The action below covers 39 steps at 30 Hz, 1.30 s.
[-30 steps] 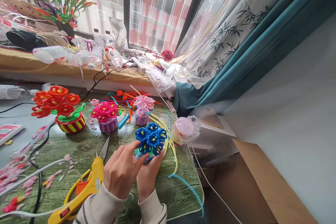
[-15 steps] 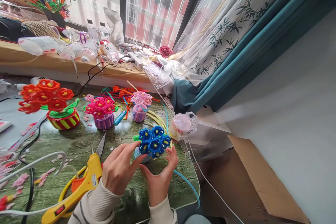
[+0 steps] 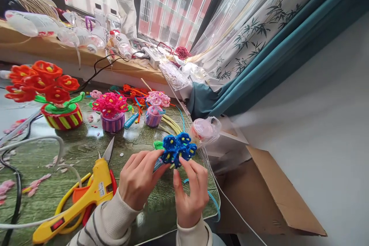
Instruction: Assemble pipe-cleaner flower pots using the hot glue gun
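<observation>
left hand (image 3: 140,178) pinching potted blue flowers (image 3: 178,148), right hand (image 3: 191,196) kinda spread, fingertip at them, glue gun (image 3: 95,192) on counter (image 3: 77,146)

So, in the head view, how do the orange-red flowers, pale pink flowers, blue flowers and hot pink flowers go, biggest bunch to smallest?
1. Orange-red flowers
2. Hot pink flowers and blue flowers: too alike to rank; the blue ones are nearer the camera
3. Pale pink flowers
</observation>
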### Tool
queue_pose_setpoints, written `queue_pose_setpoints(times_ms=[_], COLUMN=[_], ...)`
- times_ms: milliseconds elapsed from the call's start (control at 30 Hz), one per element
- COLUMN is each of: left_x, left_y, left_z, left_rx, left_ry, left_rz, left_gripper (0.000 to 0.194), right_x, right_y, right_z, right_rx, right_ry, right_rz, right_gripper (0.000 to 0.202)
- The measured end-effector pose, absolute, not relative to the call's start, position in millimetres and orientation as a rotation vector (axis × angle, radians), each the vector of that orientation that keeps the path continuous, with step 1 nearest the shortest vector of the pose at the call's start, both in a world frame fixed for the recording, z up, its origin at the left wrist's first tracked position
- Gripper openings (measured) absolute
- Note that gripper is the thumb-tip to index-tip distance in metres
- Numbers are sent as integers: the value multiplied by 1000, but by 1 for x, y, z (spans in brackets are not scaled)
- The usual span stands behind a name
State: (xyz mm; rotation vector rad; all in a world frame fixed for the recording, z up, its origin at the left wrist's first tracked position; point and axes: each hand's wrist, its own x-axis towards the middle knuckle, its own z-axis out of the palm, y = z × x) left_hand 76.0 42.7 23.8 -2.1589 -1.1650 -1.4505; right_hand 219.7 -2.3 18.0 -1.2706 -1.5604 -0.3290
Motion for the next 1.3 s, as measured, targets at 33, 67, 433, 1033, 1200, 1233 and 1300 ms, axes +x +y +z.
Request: queue_pose_setpoints(times_ms=[33, 67, 433, 1033, 1200, 1233, 1300], left_x=[77, 78, 81, 79, 79, 80, 80], left_y=[42, 41, 40, 47, 49, 49, 50], left_z=[23, 22, 20, 20, 18, 18, 20], left_rx=[-2154, -2148, -2063, -2032, -2022, -2022, -2017], left_ry=[-1171, -1177, -1164, -1093, -1138, -1149, -1163], left_rz=[-1462, -1472, -1537, -1473, -1465, -1467, -1476], left_gripper=[17, 18, 19, 22, 23, 23, 21], right_x=[219, 218, 216, 196, 192, 191, 190], right_y=[-3, -4, -11, 27, 34, 34, 34], right_z=[17, 15, 5, -46, -34, -32, -28], right_rx=[-1259, -1250, -1269, -1518, -1635, -1625, -1617], right_ry=[-1558, -1555, -1526, -1220, -1149, -1160, -1177], right_rz=[-339, -348, -281, 466, 421, 411, 390], right_gripper=[25, 25, 24, 42, 28, 28, 31])
